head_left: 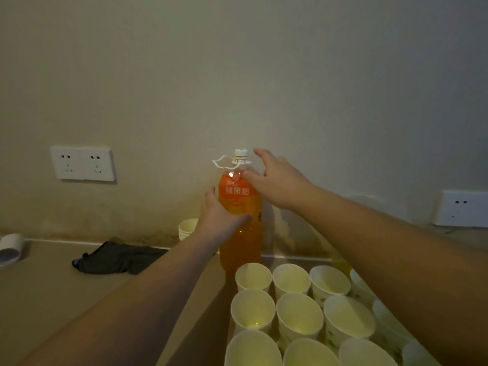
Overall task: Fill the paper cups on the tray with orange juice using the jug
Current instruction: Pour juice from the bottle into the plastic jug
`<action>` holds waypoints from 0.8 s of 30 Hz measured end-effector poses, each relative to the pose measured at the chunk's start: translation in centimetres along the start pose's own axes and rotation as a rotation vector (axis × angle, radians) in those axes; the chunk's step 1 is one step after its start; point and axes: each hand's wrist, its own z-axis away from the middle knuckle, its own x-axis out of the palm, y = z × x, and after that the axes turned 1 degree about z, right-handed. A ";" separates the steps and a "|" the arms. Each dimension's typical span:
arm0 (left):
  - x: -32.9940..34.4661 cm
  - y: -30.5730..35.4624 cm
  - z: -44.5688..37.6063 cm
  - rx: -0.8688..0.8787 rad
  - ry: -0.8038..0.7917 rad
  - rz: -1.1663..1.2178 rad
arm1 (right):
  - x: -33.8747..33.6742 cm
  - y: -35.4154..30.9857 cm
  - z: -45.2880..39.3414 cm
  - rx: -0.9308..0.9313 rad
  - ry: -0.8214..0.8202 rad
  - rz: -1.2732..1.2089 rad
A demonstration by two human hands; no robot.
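Both bare forearms reach forward from the lower corners. The left hand [220,216] wraps the middle of the tall clear plastic bottle of orange juice [240,215], thumb across the front just under the label and fingers curled round the far side. The right hand [277,180] is at the bottle's shoulder, thumb tip touching the plastic just above the label, the other fingers relaxed and spread near the pale ribbed screw cap [240,153], apart from it. The bottle stands upright on the tan countertop [52,291], just behind the smooth white paper cups [299,315] packed rim to rim at lower right; its glossy orange label carries white characters, and a thin white plastic carry loop [221,163] sticks out from the neck.
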 end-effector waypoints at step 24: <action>-0.3 -5.2 -4.0 0.016 -0.385 0.033 | -0.7 -1.9 -9.6 -0.230 -0.229 0.440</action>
